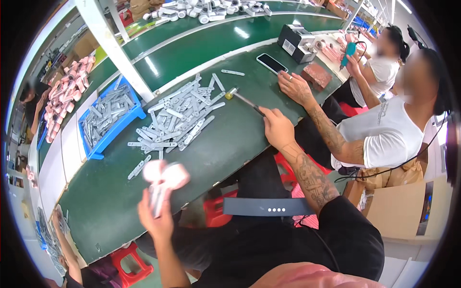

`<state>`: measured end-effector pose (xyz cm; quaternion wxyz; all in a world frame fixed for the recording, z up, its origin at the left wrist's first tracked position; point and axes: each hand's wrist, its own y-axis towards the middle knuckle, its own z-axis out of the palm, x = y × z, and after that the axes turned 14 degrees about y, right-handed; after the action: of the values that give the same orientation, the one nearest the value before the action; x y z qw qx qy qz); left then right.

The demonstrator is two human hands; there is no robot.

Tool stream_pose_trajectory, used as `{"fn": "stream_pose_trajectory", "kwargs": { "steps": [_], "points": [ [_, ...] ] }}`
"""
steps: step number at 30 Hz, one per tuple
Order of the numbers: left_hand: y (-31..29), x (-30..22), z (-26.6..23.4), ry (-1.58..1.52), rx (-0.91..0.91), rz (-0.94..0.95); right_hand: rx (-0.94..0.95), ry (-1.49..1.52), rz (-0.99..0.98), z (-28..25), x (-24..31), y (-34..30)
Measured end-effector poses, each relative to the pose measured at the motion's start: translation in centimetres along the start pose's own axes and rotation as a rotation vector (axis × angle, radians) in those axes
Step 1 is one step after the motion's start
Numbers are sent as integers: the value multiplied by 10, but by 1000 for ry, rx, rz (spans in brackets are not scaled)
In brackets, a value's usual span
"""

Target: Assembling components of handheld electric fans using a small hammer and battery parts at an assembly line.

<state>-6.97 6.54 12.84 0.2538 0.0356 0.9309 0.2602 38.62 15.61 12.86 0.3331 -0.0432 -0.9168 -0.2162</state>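
Green workbench [230,139] beside a long conveyor, strewn with a heap of flat grey metal strips [180,117]. Left hand [156,218] raised over the near edge, fingers wrapped round a pale pink plastic part with grey metal blades [163,180], blurred. Right hand [277,128] resting on the bench, closed on the dark handle of a small yellow-headed mallet [242,98]. Blue plastic tray [96,153] of more strips at left; black phone [272,63] beyond; co-worker's hand [295,86] nearby.

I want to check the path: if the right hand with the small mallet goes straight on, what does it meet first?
Probably the pile of grey metal strips: the right hand points the mallet up-left, its head near the pile's edge. Depth is unclear.
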Motion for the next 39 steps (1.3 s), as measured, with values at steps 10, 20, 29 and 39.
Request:
{"fn": "stream_pose_trajectory", "kwargs": {
  "steps": [10,20,29,39],
  "points": [
    [-16,217,-95,633,-240,-305,894,356,-423,-8,91,-148],
    [6,233,-83,548,-163,-412,719,108,-58,-26,66,-180],
    [2,231,-79,557,-127,-380,106,-39,451,-114,-51,-219],
    [2,240,-82,682,-120,-445,266,-52,638,-101,-147,-306]
  ]
}}
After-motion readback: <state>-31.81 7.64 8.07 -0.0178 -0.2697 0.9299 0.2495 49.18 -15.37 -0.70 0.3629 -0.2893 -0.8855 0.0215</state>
